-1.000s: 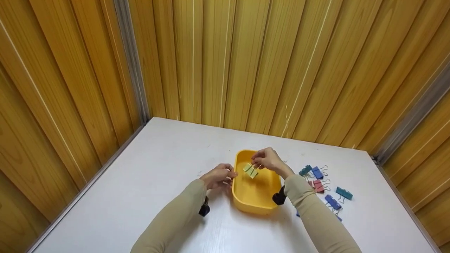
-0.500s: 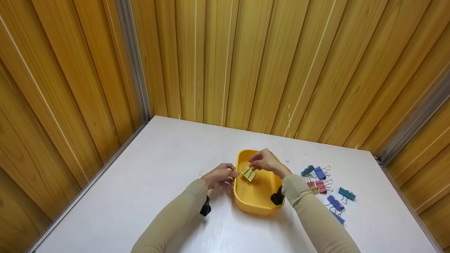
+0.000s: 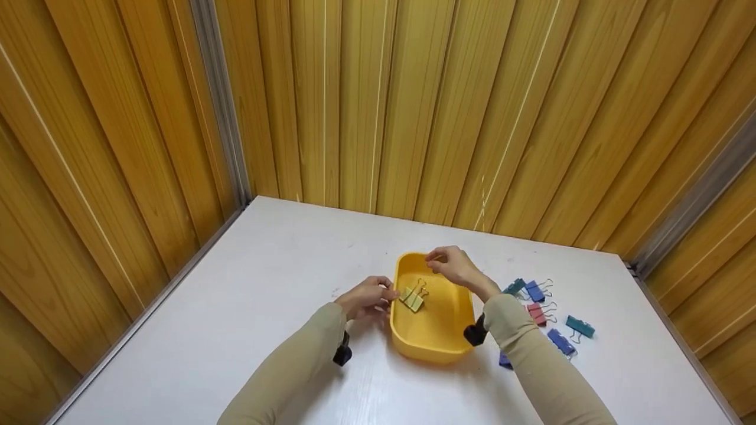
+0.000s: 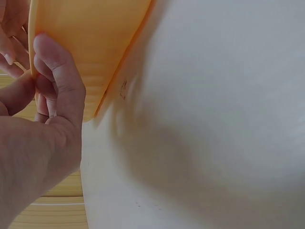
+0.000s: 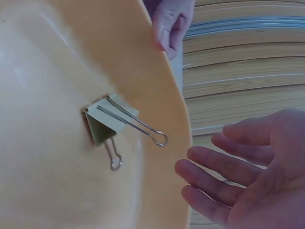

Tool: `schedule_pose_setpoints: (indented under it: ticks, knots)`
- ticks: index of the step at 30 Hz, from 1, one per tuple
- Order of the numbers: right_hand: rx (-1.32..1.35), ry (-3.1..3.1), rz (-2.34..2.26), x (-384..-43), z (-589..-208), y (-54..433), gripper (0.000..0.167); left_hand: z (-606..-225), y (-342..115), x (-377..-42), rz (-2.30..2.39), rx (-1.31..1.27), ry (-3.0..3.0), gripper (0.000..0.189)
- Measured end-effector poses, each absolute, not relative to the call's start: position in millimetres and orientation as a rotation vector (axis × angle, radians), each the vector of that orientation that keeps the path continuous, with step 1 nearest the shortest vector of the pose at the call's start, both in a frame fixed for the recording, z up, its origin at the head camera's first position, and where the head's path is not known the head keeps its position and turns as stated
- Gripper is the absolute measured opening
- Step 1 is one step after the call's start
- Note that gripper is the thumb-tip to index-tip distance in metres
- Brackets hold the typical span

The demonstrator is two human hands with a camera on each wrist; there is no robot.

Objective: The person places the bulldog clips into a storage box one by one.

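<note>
A yellow plastic bin [image 3: 434, 354] stands on the white table. My left hand [image 3: 367, 296] pinches its left rim between thumb and fingers; the left wrist view shows these fingers [image 4: 64, 76] against the wall's outside. A pale yellow binder clip [image 3: 412, 300] lies inside the bin near its left wall, wire handles [image 5: 155, 133] spread. Above the bin's far right part is my right hand [image 3: 458, 267], apart from the clip. Seen from the right wrist, its fingers [image 5: 219, 162] are loosely extended with nothing held.
To the right of the bin several binder clips are scattered: a green clip [image 3: 580, 326], a red clip [image 3: 537, 314], a blue clip [image 3: 535, 290] and others, some partly behind my right sleeve [image 3: 531, 348]. Wood-patterned panels [image 3: 384, 106] surround the table [image 3: 248, 307].
The right hand has let go of the yellow binder clip, which now lies in the bin, and has drawn back up and right. The left hand keeps its hold on the rim.
</note>
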State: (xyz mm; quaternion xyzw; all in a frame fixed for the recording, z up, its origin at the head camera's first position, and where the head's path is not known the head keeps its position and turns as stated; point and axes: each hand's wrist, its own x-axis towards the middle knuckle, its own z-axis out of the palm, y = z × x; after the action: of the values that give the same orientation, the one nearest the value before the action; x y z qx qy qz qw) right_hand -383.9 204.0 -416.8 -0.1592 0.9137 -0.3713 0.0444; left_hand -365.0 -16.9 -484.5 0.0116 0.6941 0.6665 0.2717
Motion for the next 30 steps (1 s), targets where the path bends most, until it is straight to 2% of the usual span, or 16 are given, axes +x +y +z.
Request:
schedule_pose_setpoints:
  ticks: [8,17,30]
  knots:
    - [-0.519,2.982,-1.249,-371,-405,253,0.024,-487,-15,-361,1.779,0.063,1.887,0.012]
    - [-0.210,3.120,-1.258,-367,-408,316,0.031,-483,-18,-361,1.742,0.022,1.922,0.011]
    - [-0.056,3.106,-0.906,-365,-447,368,0.034,-482,-17,-363,1.777,0.037,1.884,0.010]
